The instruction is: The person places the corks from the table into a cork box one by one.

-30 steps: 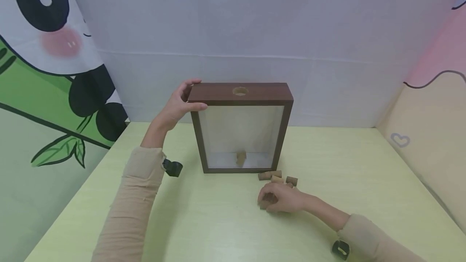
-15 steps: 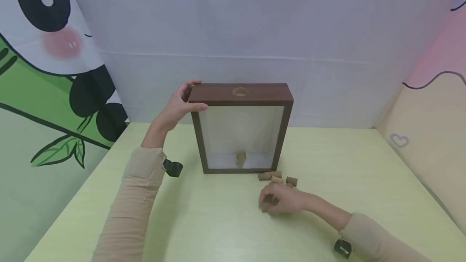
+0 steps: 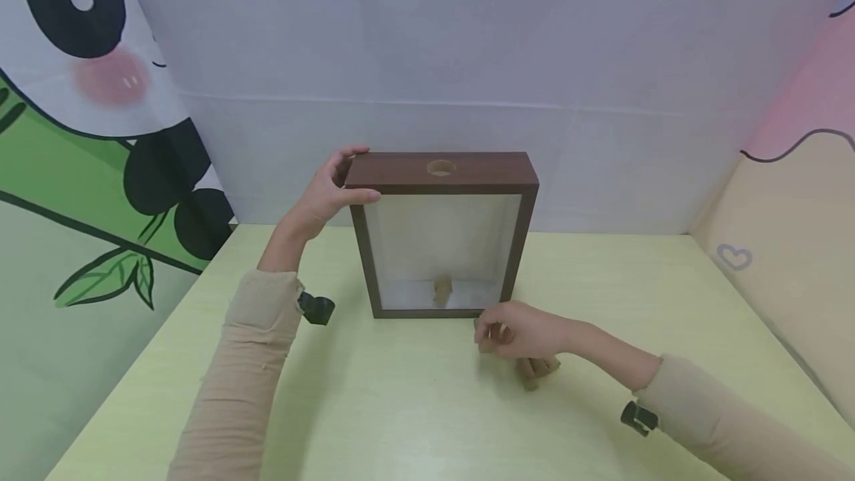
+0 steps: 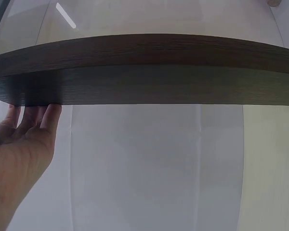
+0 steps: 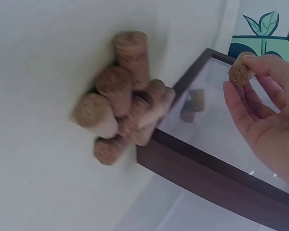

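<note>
From the head view, my left hand [image 3: 325, 195] gripped the top left corner of the dark wooden frame box [image 3: 442, 173], which stood upright on the yellow-green table [image 3: 401, 407]. One cork lay inside it [image 3: 441, 290] behind the glass. My right hand [image 3: 517, 330] hovered just in front of the box's lower right corner, its fingers curled around a cork [image 3: 487, 345], with a pile of corks [image 3: 536, 369] beside it on the table.

At my left wrist, my fingers [image 4: 36, 115] pressed against the box's wooden edge [image 4: 149, 70].

At my right wrist, my fingertips [image 5: 260, 65] pinched the cork [image 5: 240, 72] above the glass, and the pile [image 5: 123, 98] lay against the frame [image 5: 216, 178].
</note>
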